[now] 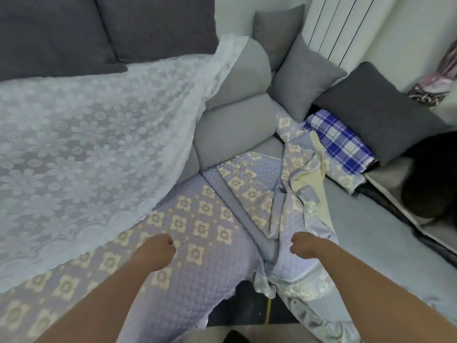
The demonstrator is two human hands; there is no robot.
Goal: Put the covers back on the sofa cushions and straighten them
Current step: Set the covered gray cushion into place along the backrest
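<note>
A lilac quilted cover [197, 219] with cream flower squares lies over the sofa seat in front of me. My left hand [160, 248] rests on it as a closed fist, fingers curled under. My right hand [303, 246] is also closed, pressing on the rumpled part of the quilted cover [294, 184], which is bunched and twisted with its cream underside showing. Whether either fist pinches cloth is hidden. A white lace sheet [86, 134] with a flower pattern drapes across the left seat and up over the grey sofa arm roll [237, 115].
Dark grey back cushions [74, 28] line the sofa's rear. Two light grey pillows [304, 75] and a dark grey pillow [380, 112] sit at the right, with a blue-and-white plaid cloth [338, 139] below them. A dark object [430, 174] sits at the far right.
</note>
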